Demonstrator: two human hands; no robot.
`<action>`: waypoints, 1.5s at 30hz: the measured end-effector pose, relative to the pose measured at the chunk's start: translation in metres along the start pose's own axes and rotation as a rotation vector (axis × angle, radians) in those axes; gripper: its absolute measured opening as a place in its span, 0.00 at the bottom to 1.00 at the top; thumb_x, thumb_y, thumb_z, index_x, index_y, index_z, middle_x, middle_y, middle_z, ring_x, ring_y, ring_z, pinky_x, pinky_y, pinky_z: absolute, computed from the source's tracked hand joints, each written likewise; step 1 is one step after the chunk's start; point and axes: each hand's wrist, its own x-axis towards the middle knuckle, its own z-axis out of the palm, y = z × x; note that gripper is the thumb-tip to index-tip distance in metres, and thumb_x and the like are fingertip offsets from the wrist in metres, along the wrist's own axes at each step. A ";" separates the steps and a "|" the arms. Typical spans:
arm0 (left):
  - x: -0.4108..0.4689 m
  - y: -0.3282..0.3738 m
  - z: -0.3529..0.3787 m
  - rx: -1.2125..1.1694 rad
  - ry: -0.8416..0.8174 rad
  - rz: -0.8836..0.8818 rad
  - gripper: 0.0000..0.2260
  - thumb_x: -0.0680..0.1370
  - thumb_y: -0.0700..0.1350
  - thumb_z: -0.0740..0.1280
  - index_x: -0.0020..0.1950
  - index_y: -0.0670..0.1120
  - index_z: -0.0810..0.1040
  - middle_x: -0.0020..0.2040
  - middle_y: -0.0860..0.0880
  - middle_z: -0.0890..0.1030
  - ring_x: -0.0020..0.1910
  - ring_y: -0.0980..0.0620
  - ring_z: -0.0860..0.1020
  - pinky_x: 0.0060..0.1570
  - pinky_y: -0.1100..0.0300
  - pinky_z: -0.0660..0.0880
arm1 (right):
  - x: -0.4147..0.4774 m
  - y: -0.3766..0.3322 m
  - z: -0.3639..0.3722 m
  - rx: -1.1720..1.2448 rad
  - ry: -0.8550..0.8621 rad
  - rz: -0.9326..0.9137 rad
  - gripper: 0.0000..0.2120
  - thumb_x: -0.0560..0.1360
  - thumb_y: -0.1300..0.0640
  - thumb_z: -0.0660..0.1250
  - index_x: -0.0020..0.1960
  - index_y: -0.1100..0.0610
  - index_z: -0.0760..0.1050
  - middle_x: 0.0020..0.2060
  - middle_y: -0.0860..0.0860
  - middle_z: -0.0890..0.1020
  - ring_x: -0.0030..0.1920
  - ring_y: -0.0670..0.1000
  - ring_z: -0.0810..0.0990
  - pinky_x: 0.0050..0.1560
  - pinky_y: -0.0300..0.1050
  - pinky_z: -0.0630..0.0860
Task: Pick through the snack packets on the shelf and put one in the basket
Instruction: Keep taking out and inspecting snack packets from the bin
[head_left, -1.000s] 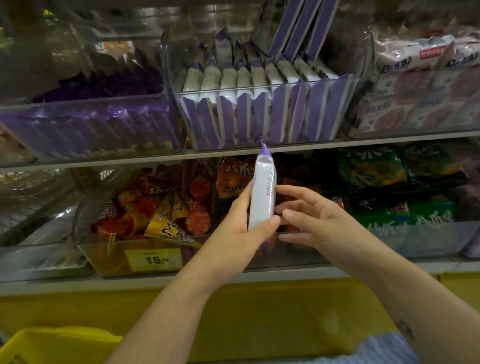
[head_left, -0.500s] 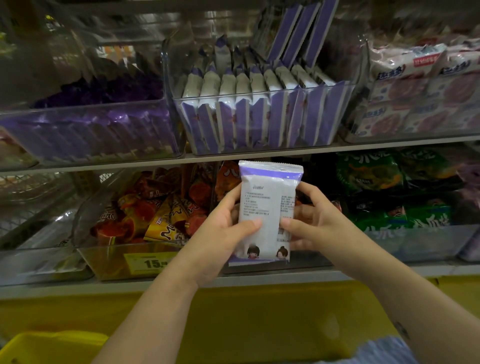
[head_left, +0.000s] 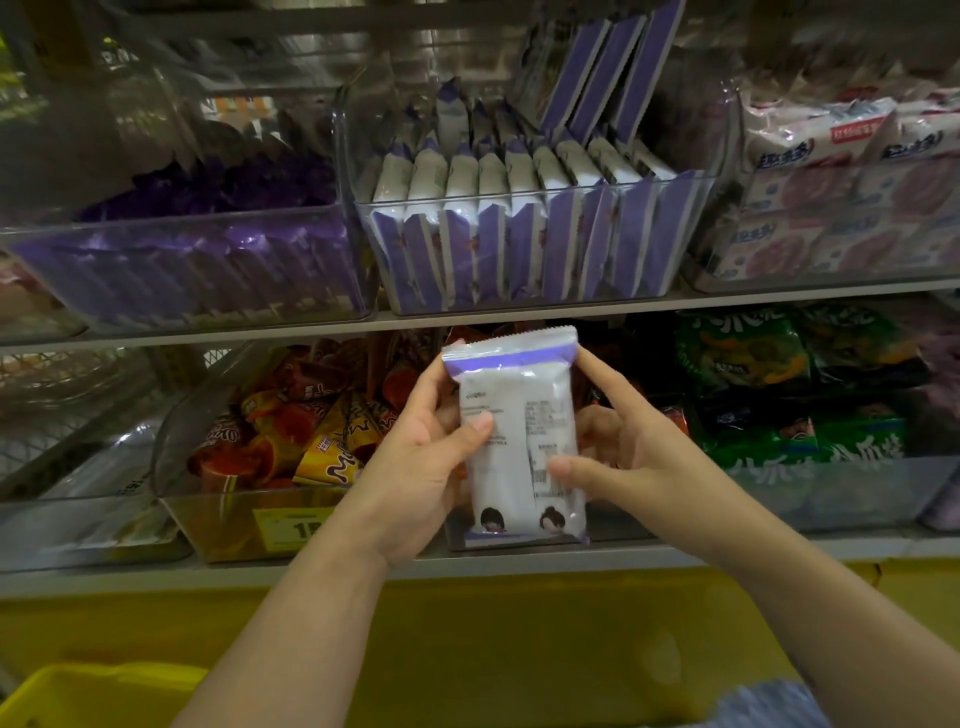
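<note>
A white snack packet with purple ends stands upright in front of the lower shelf, its printed back facing me. My left hand grips its left edge, thumb on the front. My right hand holds the right edge, thumb low on the front and forefinger up at the top corner. Above, a clear bin holds a row of several matching purple-and-white packets. A yellow basket shows at the bottom left corner.
Other clear bins line the shelves: purple packets upper left, pink-and-white packets upper right, red and orange packets lower left, green packets lower right. A yellow price tag hangs on the lower left bin.
The packet turned from edge-on to its flat back facing me. My right hand came onto its right edge, and its forefinger has now risen to the top corner.
</note>
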 end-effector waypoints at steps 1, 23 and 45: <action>0.000 0.002 -0.001 -0.081 0.012 -0.009 0.27 0.74 0.41 0.66 0.71 0.59 0.68 0.61 0.45 0.81 0.59 0.43 0.81 0.47 0.43 0.81 | 0.000 -0.002 -0.003 0.132 -0.018 0.045 0.38 0.67 0.50 0.72 0.69 0.31 0.58 0.51 0.46 0.84 0.53 0.50 0.84 0.46 0.44 0.82; 0.007 0.000 0.004 -0.246 0.336 0.011 0.20 0.80 0.38 0.63 0.69 0.54 0.68 0.53 0.47 0.85 0.52 0.46 0.84 0.44 0.40 0.82 | -0.002 -0.002 -0.018 0.683 -0.055 0.424 0.15 0.80 0.67 0.57 0.64 0.55 0.70 0.54 0.63 0.83 0.52 0.61 0.84 0.44 0.48 0.83; 0.006 -0.002 0.008 -0.496 0.205 0.049 0.20 0.74 0.44 0.64 0.66 0.50 0.73 0.52 0.47 0.86 0.48 0.51 0.85 0.39 0.55 0.82 | -0.005 -0.014 0.006 0.200 -0.069 0.036 0.17 0.73 0.67 0.70 0.57 0.50 0.80 0.51 0.47 0.86 0.50 0.49 0.85 0.44 0.38 0.81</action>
